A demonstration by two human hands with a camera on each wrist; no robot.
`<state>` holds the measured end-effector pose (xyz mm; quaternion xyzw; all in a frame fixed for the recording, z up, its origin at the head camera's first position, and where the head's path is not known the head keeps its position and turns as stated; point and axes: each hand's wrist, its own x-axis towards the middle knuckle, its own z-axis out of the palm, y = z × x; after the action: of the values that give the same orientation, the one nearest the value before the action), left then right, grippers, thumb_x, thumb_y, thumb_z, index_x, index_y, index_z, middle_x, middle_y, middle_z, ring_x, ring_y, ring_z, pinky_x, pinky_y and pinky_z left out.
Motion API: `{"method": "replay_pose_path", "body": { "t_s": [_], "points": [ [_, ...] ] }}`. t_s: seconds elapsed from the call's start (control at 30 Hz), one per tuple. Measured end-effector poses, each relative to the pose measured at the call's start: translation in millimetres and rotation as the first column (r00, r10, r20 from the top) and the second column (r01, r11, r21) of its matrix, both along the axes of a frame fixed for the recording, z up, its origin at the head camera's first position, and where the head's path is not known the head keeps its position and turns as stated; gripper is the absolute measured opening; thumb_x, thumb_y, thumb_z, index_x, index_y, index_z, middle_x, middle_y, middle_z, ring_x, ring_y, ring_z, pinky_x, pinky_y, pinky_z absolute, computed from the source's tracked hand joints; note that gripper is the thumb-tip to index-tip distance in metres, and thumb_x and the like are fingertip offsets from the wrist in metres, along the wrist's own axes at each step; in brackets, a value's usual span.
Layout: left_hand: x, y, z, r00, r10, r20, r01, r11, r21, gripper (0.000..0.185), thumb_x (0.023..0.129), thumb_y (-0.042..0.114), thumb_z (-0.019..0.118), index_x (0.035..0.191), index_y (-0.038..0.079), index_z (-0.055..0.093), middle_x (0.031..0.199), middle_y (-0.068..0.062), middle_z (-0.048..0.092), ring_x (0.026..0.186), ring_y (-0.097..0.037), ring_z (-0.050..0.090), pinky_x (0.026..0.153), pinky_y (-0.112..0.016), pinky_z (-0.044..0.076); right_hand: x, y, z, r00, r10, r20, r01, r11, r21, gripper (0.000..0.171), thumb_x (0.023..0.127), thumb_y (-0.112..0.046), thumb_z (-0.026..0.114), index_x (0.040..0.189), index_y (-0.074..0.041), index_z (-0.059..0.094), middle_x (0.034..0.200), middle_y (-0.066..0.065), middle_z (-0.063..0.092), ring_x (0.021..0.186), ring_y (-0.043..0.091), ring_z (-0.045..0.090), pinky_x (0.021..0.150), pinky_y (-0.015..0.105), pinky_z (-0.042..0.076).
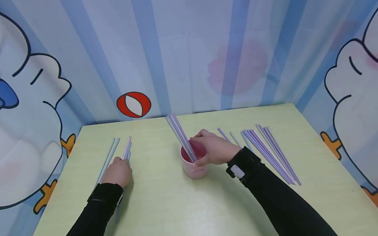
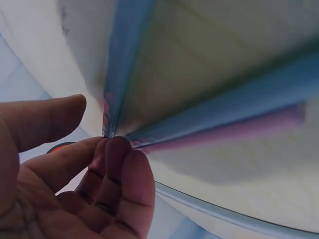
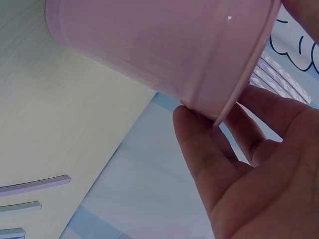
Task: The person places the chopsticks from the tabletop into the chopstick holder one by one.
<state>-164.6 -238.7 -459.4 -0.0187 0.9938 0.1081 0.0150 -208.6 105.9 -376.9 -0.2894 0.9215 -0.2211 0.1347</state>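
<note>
A pink cup (image 1: 194,171) stands upright in the middle of the table, with a bundle of thin purple and pale straw-like sticks (image 1: 182,137) leaning out of it to the left. My right hand (image 1: 214,147) grips the cup at its rim; in the right wrist view, fingertips (image 3: 187,119) touch the wall under the lip. At the left, my left hand (image 1: 118,171) is down among several blue, pale and pink sticks (image 1: 111,150). In the left wrist view its fingertips (image 2: 119,149) touch blue sticks (image 2: 239,94) and a pink stick (image 2: 259,128), while the thumb (image 2: 60,117) stays apart.
Several purple and bluish sticks (image 1: 272,157) lie in a loose row to the right of the cup, some partly behind my right wrist. The pale yellow table (image 1: 229,207) ends at a printed blue curtain (image 1: 191,54) at the back and sides.
</note>
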Motion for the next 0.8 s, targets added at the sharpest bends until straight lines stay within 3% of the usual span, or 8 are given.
{"method": "replay_pose_path", "body": {
  "t_s": [0.17,0.37,0.57,0.8],
  "points": [
    [-0.7,2.2,-2.1,1.0,-0.014,-0.008,0.014,1.0,0.005,0.021,0.09,0.006,0.059,0.103,-0.01,0.063,0.095,-0.024,0.053,0.07,-0.033,0.058,0.063,-0.047,0.051,0.1,0.3,0.3,1.0,-0.002,0.001,0.002,1.0,0.001,0.088,0.07,-0.04,0.087,0.144,-0.014,0.048,0.128,0.001,0.047,0.112,0.017,0.049,0.09,0.03,0.049],
    [0.3,12.2,2.6,0.999,0.017,0.033,-0.019,0.998,0.059,0.023,0.089,0.007,0.061,0.107,-0.008,0.063,0.096,-0.022,0.057,0.077,-0.034,0.06,0.069,-0.048,0.051,0.1,0.3,0.4,1.0,-0.009,0.004,0.009,1.0,-0.002,0.088,0.07,-0.039,0.087,0.144,-0.014,0.048,0.128,0.0,0.047,0.113,0.018,0.05,0.089,0.029,0.049],
    [1.0,21.2,4.1,0.999,0.012,0.045,-0.016,0.994,0.104,0.034,0.09,0.005,0.061,0.12,-0.01,0.056,0.106,-0.025,0.063,0.091,-0.037,0.062,0.076,-0.048,0.051,0.0,0.5,-0.1,1.0,-0.001,0.007,0.001,1.0,-0.01,0.087,0.07,-0.038,0.088,0.144,-0.014,0.048,0.128,0.001,0.047,0.113,0.019,0.05,0.09,0.029,0.049],
    [1.9,29.8,3.0,0.998,0.01,0.058,-0.018,0.991,0.13,0.039,0.09,0.002,0.058,0.127,-0.006,0.051,0.102,-0.022,0.065,0.073,-0.03,0.061,0.062,-0.041,0.05,-0.4,0.4,-1.5,1.0,-0.005,0.01,0.006,1.0,-0.015,0.086,0.07,-0.038,0.088,0.143,-0.015,0.049,0.127,0.0,0.047,0.112,0.018,0.049,0.089,0.029,0.049]
  ]
}}
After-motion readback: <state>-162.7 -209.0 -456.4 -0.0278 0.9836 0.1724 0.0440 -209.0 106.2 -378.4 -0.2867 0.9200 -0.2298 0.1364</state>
